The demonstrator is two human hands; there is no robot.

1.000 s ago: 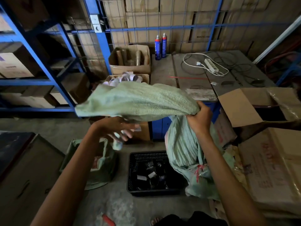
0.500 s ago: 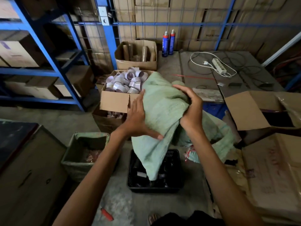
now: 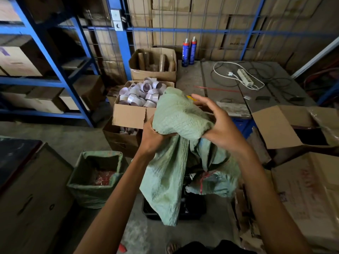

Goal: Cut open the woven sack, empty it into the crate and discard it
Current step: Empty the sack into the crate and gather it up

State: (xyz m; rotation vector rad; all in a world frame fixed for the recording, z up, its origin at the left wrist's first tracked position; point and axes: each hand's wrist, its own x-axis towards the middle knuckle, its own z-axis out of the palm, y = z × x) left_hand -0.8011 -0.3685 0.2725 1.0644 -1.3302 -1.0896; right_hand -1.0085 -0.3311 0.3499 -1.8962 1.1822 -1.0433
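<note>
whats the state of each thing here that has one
woven sack, limp, bunched, held up
left hand, grips the sack
right hand, fingers loosely spread, against the sack
black crate, on floor, mostly hidden by sack
tape-roll box, open, full
power strip, unplugged, plug lying loose
spray cans, upright

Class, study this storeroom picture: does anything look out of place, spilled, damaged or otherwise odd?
A small red item lies loose on the floor, away from any box. Torn cardboard lies right of the crate, ragged-edged. The sack in the left hand droops over the crate, hiding most of it.
</note>
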